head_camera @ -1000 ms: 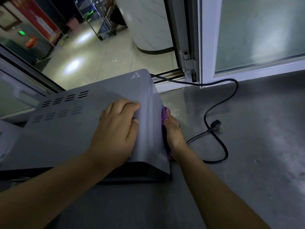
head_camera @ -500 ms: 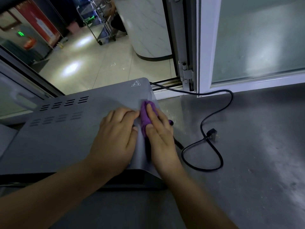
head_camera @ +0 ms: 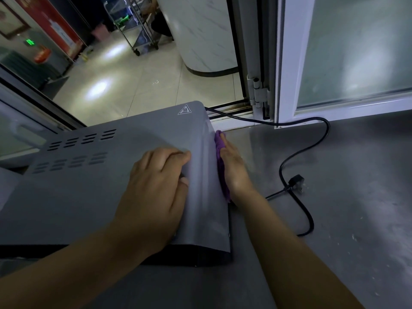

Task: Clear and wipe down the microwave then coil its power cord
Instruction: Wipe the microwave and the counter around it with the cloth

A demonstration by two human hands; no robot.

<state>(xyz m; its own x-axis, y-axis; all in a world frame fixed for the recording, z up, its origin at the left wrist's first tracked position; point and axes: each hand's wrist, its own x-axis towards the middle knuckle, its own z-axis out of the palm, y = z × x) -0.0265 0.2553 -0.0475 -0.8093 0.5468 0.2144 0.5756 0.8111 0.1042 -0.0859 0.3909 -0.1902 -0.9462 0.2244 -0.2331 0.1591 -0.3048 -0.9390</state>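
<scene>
While the left hand [head_camera: 156, 188] lies flat and relaxed, gripping nothing, on the grey microwave [head_camera: 89, 175] sitting on the steel counter [head_camera: 356, 197], the right hand [head_camera: 234, 170] presses a purple cloth [head_camera: 219, 157] against its side; the power cord [head_camera: 312, 148] trails loose, uncoiled.

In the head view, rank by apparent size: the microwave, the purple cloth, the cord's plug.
1. microwave, by far the largest.
2. purple cloth, a narrow strip showing between the right hand and the microwave's side; partly hidden, so likely bigger than it looks.
3. plug, smallest, lying on the counter.
</scene>
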